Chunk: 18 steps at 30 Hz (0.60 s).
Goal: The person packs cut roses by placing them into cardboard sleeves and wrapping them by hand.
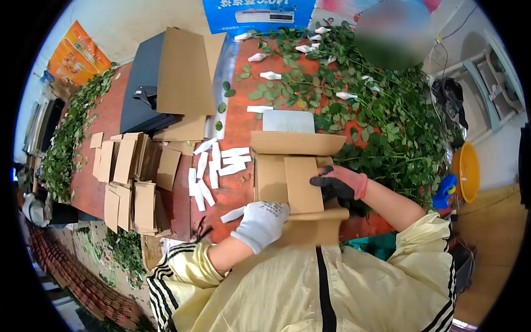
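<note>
An open cardboard box [271, 174] lies on the red table in front of me, its far flap [298, 143] standing up. A smaller rectangular cardboard piece [303, 188] is inside it, toward the right. My left hand [263, 221], in a white glove, is closed at the near left corner of the box; its fingertips are partly hidden. My right hand [342, 183], in a red and black glove, grips the right edge of the cardboard piece, with its fingers pointing left. The near flap [310, 226] rests against my jacket.
White paper-like sleeves [213, 166] lie left of the box. Stacked cardboard pieces [133, 177] stand farther left. Leafy stems [387, 133], several with white-wrapped heads, cover the right and far side. A yellow basin [469, 171] is at far right.
</note>
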Each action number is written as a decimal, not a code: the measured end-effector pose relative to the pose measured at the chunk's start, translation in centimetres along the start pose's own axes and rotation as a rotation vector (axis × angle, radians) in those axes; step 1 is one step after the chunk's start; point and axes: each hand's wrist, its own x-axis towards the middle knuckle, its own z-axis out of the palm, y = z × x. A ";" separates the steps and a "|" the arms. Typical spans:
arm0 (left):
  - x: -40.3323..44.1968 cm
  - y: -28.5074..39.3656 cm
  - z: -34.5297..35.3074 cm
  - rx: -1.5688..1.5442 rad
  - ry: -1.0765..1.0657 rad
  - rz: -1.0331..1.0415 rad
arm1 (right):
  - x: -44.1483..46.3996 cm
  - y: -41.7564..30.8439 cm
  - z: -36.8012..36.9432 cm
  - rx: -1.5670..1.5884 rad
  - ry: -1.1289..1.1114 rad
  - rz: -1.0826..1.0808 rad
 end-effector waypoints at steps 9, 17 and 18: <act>-0.2 1.0 1.7 0.032 0.254 -0.145 | 3.7 0.5 1.2 -0.778 0.339 -0.046; -0.6 1.1 1.6 0.072 0.331 -0.108 | 4.9 1.2 2.3 -1.031 0.427 -0.084; -0.7 1.1 1.3 0.051 0.314 -0.095 | 5.1 1.3 2.2 -0.963 0.416 -0.041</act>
